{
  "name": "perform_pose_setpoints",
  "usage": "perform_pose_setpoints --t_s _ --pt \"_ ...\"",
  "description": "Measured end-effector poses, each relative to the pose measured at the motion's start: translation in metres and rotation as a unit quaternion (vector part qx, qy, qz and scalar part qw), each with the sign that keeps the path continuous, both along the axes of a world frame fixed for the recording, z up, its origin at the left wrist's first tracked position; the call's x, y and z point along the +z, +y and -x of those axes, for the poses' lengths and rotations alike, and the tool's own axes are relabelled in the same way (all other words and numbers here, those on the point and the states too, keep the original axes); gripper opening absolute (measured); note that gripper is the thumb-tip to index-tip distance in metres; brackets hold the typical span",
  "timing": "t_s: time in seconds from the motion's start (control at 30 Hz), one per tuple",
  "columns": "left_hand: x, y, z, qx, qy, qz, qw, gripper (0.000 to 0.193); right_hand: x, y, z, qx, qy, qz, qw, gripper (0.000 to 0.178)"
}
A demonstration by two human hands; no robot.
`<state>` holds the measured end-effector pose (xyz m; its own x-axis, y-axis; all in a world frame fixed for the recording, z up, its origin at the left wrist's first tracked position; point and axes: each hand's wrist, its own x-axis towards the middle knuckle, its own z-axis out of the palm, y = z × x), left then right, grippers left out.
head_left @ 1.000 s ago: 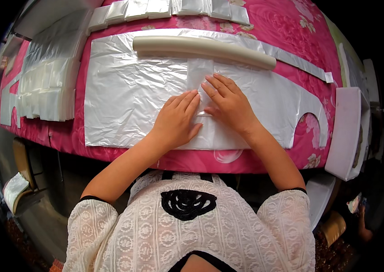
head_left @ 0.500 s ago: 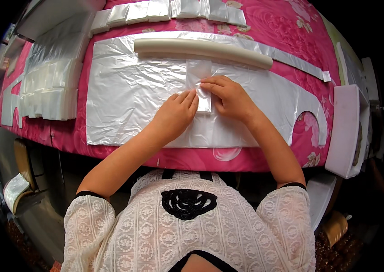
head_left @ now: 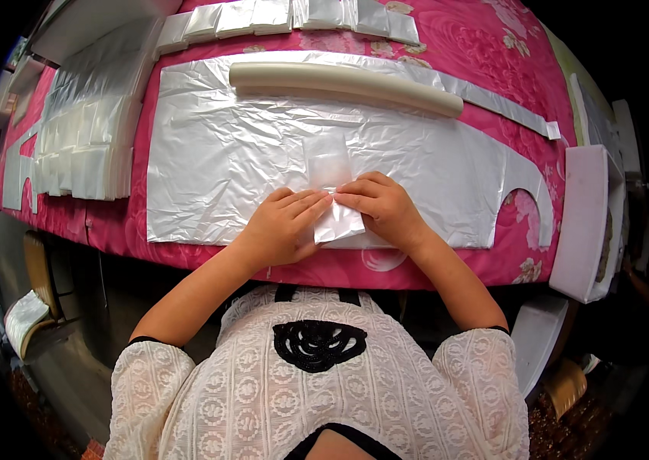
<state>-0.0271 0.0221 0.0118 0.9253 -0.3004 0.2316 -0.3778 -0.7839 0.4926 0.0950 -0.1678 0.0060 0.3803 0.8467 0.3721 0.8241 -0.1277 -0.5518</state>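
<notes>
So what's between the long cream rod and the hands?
In the head view, silvery plastic sheeting lies between the cream rod and the left hand and right hand, with part of a narrow plastic strip on it.

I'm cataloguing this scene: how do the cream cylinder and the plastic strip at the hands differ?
The cream cylinder is matte, rounded and long; the plastic strip is shiny, flat and shorter. The cylinder lies crosswise, while the strip runs near to far. The cylinder lies untouched; the left hand and right hand both touch the strip. Both lie over the silvery sheet.

Plastic strip (head_left: 340,226) partly invisible under hands (head_left: 282,225)
</notes>
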Motion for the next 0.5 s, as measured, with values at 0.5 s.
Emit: perform_pose_setpoints --t_s 0.5 --pt "0.013 -0.004 -0.034 0.287 0.108 0.156 0.939 0.072 0.024 0.040 -0.035 -0.205 0.409 0.250 0.853 0.024"
